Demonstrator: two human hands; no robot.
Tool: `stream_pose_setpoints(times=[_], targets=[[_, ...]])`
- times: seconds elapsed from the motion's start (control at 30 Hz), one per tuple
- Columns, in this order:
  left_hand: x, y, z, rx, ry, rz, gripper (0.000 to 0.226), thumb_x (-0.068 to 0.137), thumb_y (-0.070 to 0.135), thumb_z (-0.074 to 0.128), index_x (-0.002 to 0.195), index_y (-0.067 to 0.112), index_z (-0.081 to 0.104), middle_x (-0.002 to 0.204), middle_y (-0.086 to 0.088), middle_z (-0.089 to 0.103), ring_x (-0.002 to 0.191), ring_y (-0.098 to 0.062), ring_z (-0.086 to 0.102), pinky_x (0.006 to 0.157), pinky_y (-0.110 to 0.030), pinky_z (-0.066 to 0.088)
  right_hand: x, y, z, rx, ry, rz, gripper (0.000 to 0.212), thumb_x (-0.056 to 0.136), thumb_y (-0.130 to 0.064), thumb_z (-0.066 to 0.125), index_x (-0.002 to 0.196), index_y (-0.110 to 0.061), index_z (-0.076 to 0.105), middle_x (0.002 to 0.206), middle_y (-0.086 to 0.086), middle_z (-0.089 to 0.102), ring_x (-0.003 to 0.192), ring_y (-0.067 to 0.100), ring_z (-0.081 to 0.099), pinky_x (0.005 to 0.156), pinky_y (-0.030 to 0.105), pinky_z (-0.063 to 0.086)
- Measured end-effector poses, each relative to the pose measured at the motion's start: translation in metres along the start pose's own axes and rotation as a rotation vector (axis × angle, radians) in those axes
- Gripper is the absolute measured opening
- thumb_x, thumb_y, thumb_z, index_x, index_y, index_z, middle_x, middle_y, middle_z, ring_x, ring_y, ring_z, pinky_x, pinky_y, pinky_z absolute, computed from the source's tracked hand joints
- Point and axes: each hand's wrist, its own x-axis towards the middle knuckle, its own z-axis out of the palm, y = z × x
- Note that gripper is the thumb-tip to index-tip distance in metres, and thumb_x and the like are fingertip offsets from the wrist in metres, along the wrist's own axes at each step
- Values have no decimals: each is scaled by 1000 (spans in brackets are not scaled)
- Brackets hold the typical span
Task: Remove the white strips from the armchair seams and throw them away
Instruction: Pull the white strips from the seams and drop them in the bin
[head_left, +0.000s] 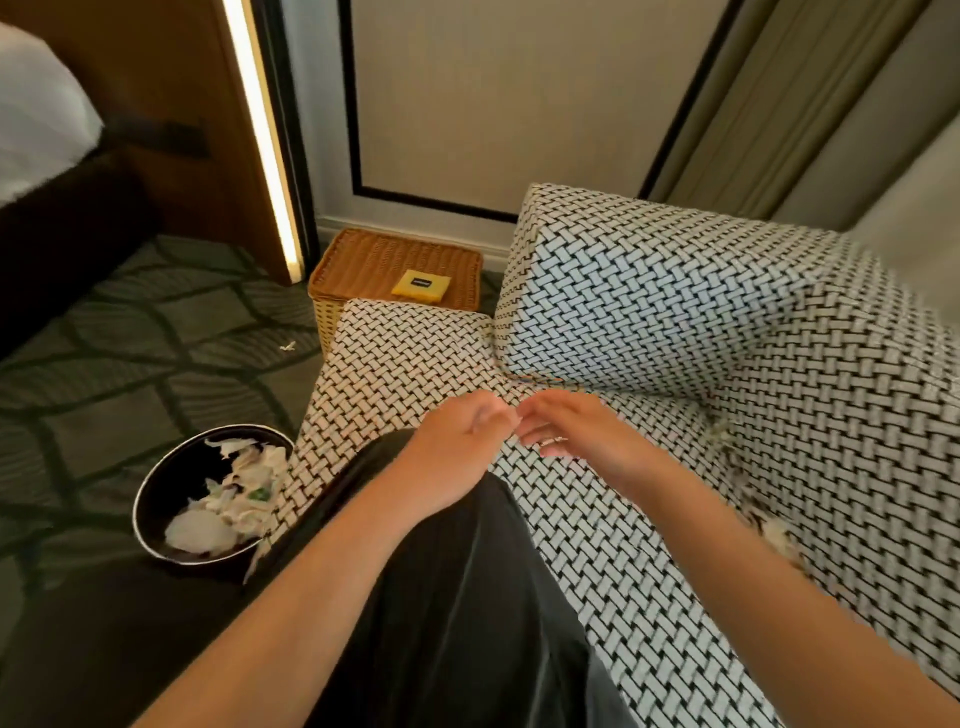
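Both hands meet over the armchair (675, 312) seat, just in front of the seam where the seat meets the arm cushion. Left hand (457, 441): fingers curled in, tips narrow together. Right hand (571, 436): fingers half bent, ring on one, tips touching the left's. The meeting point is blurred, so I can't tell if either hand pinches anything; poss. a thin bit sits between them.

White strips (719, 432): frayed tufts poke out of the seam on the right side of the seat, apart from both hands. Another tuft shows lower on the same seam, beside the right forearm.

Bin (166, 467): round, dark, on the carpet (104, 364) just left of the chair's front edge, w/ crumpled white scraps inside. One small white scrap (287, 345) lies on the carpet between bin and wicker basket (374, 260). The basket stands by the wall behind the chair's corner, w/ a yellow card (421, 286) on its lid. A dark trouser leg (467, 597) rests on the seat between the forearms. Bed (36, 119) corner at top left.
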Motion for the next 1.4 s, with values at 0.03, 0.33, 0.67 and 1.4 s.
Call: stream_pose_setpoints(times=[0.03,0.33,0.67,1.4], targets=[[1,6,16,-8,-38,9,24,96,34,41,103,21,60,96,9,60,95,-5,56,82,-21,42,-10,13,-10,1,45,15,25,98,-24,40,108,-15,61,102,3,67,99,17,63,91,32,50],[-6,28,138,-123,-324,-9,40,97,30,37,105,-3,58,107,-14,63,98,-15,58,76,-18,42,-100,154,-59,-195,486,274,29,96,-24,45,119,-11,58,116,3,60,92,11,57,84,28,49],[-29,5,236,-312,-453,-263,24,97,25,39,87,17,59,94,1,64,89,-12,60,75,-26,47,-143,227,-75,-427,813,507,43,96,-24,46,134,-6,38,134,11,41,106,25,58,83,37,55],[-24,-22,227,-914,-313,-533,34,94,33,47,120,11,53,116,-15,60,104,-22,60,84,-35,52,-136,168,-7,-150,538,68,7,89,-7,56,89,-9,63,65,-12,55,49,-6,51,49,9,41]])
